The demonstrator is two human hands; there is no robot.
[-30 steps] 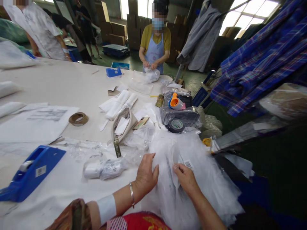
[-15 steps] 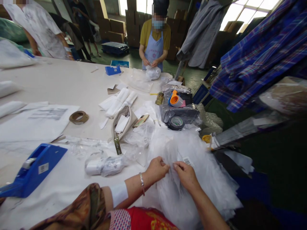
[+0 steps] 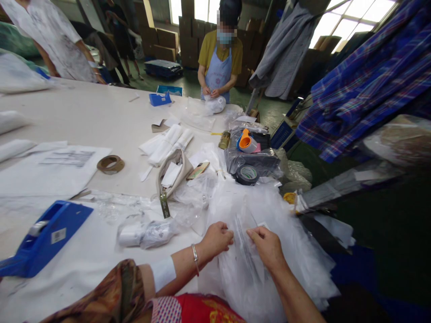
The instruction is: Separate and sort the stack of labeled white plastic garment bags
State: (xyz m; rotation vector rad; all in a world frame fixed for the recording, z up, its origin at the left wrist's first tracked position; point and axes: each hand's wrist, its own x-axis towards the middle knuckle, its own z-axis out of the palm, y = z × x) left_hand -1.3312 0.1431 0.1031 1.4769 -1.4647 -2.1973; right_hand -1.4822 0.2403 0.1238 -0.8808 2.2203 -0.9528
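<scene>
Subject item: a heap of translucent plastic bags (image 3: 286, 251), lying at the near edge of the tabletop (image 3: 114, 107). The right hand (image 3: 267, 249) is over the heap, thumb and forefinger pinched on the film of the plastic bags. The left hand (image 3: 217, 240) is at the heap's left part, fingers curled in against the thumb; whether film is caught between them cannot be told. The two hands are apart, with the dark-lined strip of film between them.

Directly beyond the heap sits a black tape roll (image 3: 247, 175), with an orange-and-blue tape dispenser (image 3: 245, 140) farther back on dark wrapped packages (image 3: 252, 158). Left of the heap, and slightly beyond it, stands an open beige pouch (image 3: 185, 174) holding white slips. Nearer, to the heap's left, lies a white wrapped bundle (image 3: 146, 235). Well left of the heap are a brown tape roll (image 3: 116, 169) and a large blue tape dispenser (image 3: 50, 235). Across from the heap, a person in a light-blue apron (image 3: 218, 72) handles a small clear bag (image 3: 214, 104).
</scene>
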